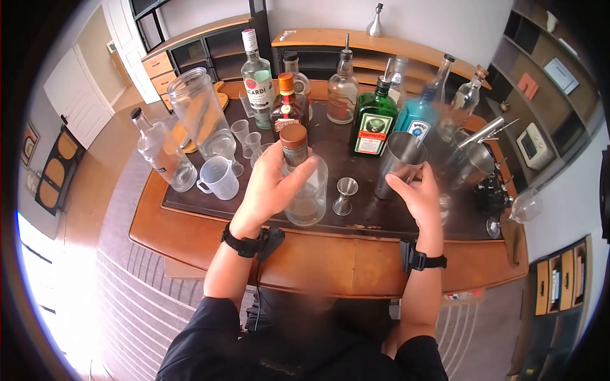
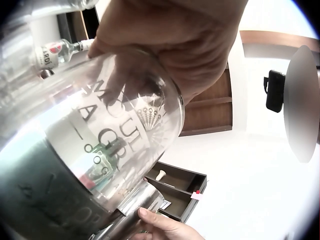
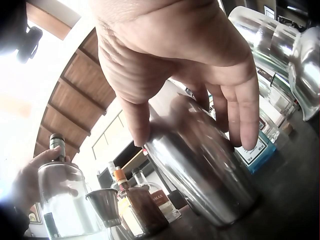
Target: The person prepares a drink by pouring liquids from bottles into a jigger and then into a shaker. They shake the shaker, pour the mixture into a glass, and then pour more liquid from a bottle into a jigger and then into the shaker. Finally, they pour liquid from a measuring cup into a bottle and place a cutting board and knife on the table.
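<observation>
My left hand [image 1: 268, 184] grips the neck of a clear round bottle [image 1: 306, 202] with a brown cap [image 1: 293, 134]. Engraved lettering shows on this bottle [image 2: 120, 125] in the left wrist view, the hand [image 2: 175, 40] around its top. With my right hand [image 1: 420, 195] I hold a metal shaker tin [image 1: 406, 152], thumb on the near side. The right wrist view has that tin [image 3: 200, 165] tilted, its base low near the dark tabletop, fingers of the hand [image 3: 180, 50] spread around its upper part. A metal double jigger [image 1: 344, 197] stands between the two hands.
Several bottles stand behind, among them a green one [image 1: 375, 120] and a blue one [image 1: 417, 117]. Left are a measuring jug [image 1: 219, 179], a tall glass jar [image 1: 202, 114] and small cups. Right are another metal tin [image 1: 473, 165] and a stemmed glass [image 1: 526, 206] near the edge.
</observation>
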### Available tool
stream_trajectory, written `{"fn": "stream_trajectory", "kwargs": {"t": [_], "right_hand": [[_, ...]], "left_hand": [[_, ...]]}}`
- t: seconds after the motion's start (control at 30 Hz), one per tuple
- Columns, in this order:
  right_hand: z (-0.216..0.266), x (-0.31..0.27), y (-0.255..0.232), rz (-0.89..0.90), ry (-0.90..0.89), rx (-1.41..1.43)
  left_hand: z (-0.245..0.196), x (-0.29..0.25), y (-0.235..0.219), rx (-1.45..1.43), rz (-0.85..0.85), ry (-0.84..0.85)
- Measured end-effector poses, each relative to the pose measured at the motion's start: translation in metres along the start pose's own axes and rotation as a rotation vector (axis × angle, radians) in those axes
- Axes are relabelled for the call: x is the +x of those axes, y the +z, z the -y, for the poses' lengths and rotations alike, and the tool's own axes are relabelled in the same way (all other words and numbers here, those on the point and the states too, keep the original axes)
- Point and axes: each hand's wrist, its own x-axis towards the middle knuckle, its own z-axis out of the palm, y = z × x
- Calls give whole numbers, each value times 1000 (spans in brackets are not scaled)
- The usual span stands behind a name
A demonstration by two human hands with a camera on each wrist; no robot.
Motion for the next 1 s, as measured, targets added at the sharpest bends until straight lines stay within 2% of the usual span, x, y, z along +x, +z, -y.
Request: {"fn": "stream_trajectory", "kwargs": {"t": [0.2,0.5,0.6,0.8,0.9,1.0], "right_hand": [[2,-1,0,11,-40,-18],[8,-3,0,51,-18,-24],[-3,3,3,72,-127,21],[8,0,7,10,-113,-149],[7,-2,5,23,-163,-94],[14,-6,4,-19,-118,-99]], "left_hand": [[1,7,2,90,-25,77],[13,17,4,85,-42,59],[8,19,5,75,-26,22],[17,23,9,83,-56,32],[23,26,10,126,-60,24],[18,28,13,52,-78,49]]}}
